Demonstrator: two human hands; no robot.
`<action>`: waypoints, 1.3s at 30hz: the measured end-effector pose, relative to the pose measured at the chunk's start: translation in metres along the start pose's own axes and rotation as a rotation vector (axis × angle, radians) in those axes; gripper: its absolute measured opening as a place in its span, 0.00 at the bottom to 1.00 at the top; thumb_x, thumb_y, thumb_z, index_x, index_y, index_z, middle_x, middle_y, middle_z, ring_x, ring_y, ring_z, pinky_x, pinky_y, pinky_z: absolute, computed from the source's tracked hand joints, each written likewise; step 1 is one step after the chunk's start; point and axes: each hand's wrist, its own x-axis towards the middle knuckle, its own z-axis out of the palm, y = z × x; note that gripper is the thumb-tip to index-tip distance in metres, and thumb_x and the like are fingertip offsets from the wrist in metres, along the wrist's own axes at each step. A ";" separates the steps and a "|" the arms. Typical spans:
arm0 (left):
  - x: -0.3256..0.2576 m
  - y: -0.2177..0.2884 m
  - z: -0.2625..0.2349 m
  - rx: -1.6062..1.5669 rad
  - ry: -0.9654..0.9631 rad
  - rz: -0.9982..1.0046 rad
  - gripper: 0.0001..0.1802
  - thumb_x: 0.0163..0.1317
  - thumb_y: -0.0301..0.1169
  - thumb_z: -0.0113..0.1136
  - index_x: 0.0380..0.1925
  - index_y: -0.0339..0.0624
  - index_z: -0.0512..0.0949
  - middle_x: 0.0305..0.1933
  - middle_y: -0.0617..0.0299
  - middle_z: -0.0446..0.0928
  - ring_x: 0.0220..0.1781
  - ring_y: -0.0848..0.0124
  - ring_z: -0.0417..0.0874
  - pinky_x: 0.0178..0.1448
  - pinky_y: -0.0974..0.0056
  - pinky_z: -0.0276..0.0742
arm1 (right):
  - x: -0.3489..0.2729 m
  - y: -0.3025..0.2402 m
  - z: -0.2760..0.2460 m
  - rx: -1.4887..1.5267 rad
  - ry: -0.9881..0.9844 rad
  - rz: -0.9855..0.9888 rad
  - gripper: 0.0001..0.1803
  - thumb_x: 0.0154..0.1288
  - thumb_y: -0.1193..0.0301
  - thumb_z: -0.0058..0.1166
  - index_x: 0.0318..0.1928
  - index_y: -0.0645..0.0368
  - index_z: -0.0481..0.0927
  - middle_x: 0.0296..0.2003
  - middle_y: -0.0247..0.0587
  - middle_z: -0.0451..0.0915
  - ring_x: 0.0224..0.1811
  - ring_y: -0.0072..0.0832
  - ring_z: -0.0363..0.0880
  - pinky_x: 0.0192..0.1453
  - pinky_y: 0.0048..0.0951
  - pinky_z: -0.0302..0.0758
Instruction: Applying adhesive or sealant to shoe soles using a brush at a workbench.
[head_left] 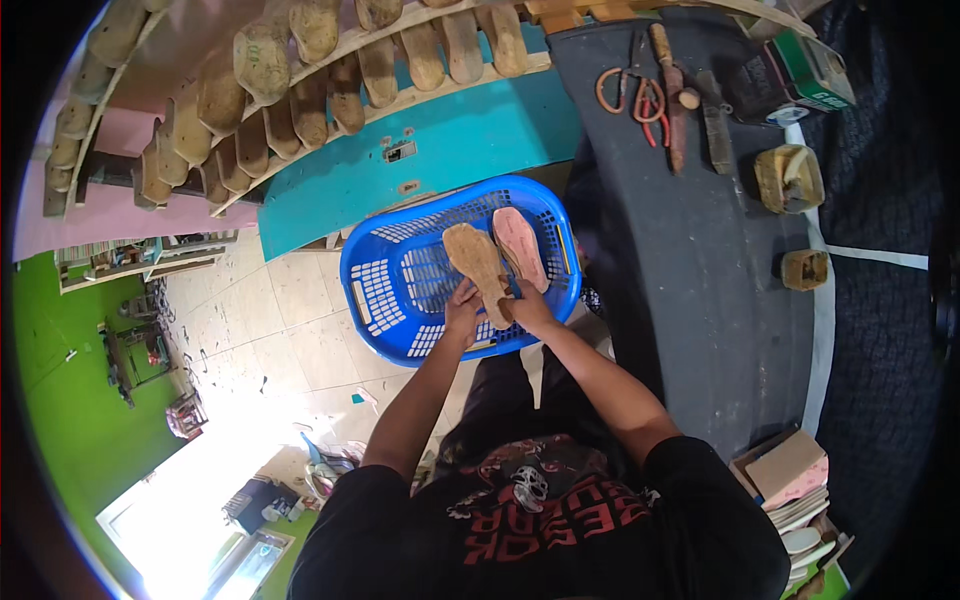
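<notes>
A tan wooden shoe last (472, 252), its sole side up, is held over the basket by both my hands. My left hand (463, 314) closes on its narrow end from the left. My right hand (529, 309) grips the same end from the right, thumb on the wood. Just beyond the right fingers lies a second last with a pink sole face (518, 246); I cannot tell whether those fingers touch it. Beneath is a blue plastic laundry basket (357, 240) with slotted walls.
Racks of wooden shoe lasts (262, 65) hang above a turquoise board (420, 170). On the dark table (690, 300) at right lie scissors (630, 92), a wooden-handled tool (673, 110), a flat file-like tool (714, 120), small containers (789, 180) and a green box (800, 75). Tiled floor (270, 300) is at left.
</notes>
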 end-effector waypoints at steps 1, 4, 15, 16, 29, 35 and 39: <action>0.012 -0.009 -0.006 -0.007 0.063 -0.040 0.34 0.74 0.21 0.50 0.78 0.55 0.58 0.70 0.62 0.72 0.64 0.67 0.80 0.58 0.53 0.80 | 0.016 0.034 -0.001 -0.244 0.109 -0.202 0.23 0.55 0.76 0.55 0.54 0.65 0.82 0.32 0.49 0.83 0.37 0.35 0.83 0.42 0.35 0.78; 0.039 -0.031 -0.045 0.089 0.232 -0.093 0.34 0.74 0.23 0.53 0.77 0.58 0.62 0.63 0.66 0.76 0.58 0.69 0.80 0.56 0.52 0.80 | 0.043 0.069 0.017 -0.026 -0.056 0.140 0.14 0.58 0.76 0.57 0.46 0.64 0.83 0.28 0.35 0.79 0.29 0.25 0.77 0.34 0.30 0.72; 0.171 -0.108 -0.116 0.251 0.420 -0.074 0.27 0.67 0.20 0.49 0.64 0.54 0.77 0.50 0.68 0.81 0.44 0.71 0.81 0.50 0.49 0.79 | 0.106 0.108 0.038 -0.119 0.115 0.464 0.25 0.59 0.71 0.55 0.57 0.66 0.82 0.44 0.52 0.85 0.42 0.40 0.86 0.43 0.34 0.81; 0.185 -0.116 -0.109 0.254 0.394 -0.077 0.27 0.67 0.20 0.49 0.64 0.54 0.77 0.50 0.68 0.81 0.44 0.71 0.81 0.50 0.49 0.79 | 0.111 0.121 0.028 -0.122 0.141 0.461 0.25 0.59 0.71 0.55 0.57 0.66 0.82 0.44 0.52 0.85 0.42 0.40 0.86 0.43 0.34 0.81; 0.145 -0.067 -0.063 0.542 0.300 -0.178 0.27 0.71 0.43 0.51 0.69 0.52 0.70 0.55 0.60 0.79 0.46 0.66 0.78 0.41 0.55 0.70 | 0.055 0.054 -0.024 0.486 0.075 0.363 0.08 0.56 0.81 0.49 0.37 0.57 0.72 0.24 0.33 0.68 0.16 0.26 0.67 0.21 0.34 0.71; 0.060 -0.044 -0.024 0.453 0.070 0.194 0.24 0.71 0.29 0.50 0.67 0.44 0.72 0.58 0.53 0.82 0.46 0.68 0.85 0.47 0.65 0.79 | -0.015 -0.044 -0.063 0.387 -0.035 0.279 0.26 0.61 0.78 0.46 0.61 0.65 0.75 0.35 0.40 0.80 0.19 0.23 0.70 0.22 0.28 0.70; -0.030 -0.002 0.088 0.351 -0.261 0.092 0.22 0.74 0.30 0.51 0.67 0.43 0.72 0.54 0.54 0.81 0.52 0.65 0.85 0.53 0.60 0.83 | -0.061 -0.088 -0.112 0.283 0.071 0.171 0.25 0.60 0.78 0.47 0.60 0.64 0.76 0.38 0.39 0.81 0.20 0.23 0.71 0.23 0.26 0.69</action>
